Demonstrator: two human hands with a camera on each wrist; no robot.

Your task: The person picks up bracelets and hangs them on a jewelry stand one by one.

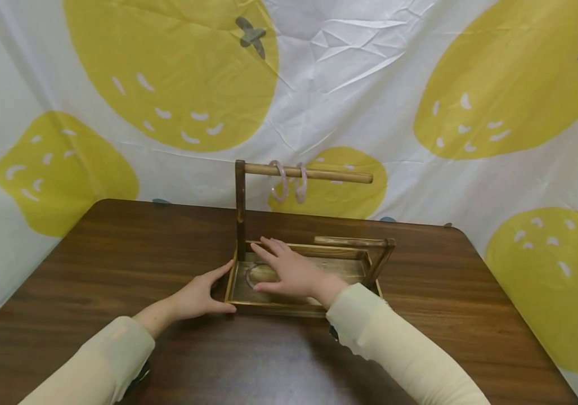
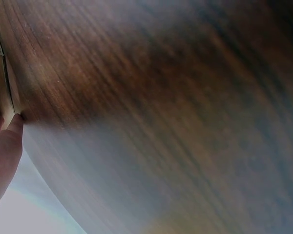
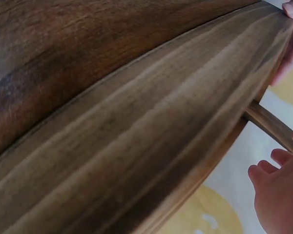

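A wooden jewelry stand [image 1: 278, 309] with a shallow tray base sits on the table. My left hand [image 1: 195, 295] holds its left end, thumb at the front corner and fingers along the side. My right hand [image 1: 291, 273] is over the tray with fingers spread, nothing visibly held. Beside its thumb, a bangle [image 1: 249, 277] lies in the tray, partly hidden by the hand. Two pale pink bangles, a left one [image 1: 282, 188] and a right one [image 1: 302, 188], hang on the stand's upper bar [image 1: 339, 175]. In the right wrist view, the tray's front wall [image 3: 136, 126] fills the middle.
The stand's lower bar [image 1: 344, 242] extends left from a short slanted post [image 1: 382, 261] at the right end. A tall post [image 1: 240, 208] rises at the left end. Behind the brown table [image 1: 471, 315] hangs a white cloth [image 1: 359, 73] with yellow lemons.
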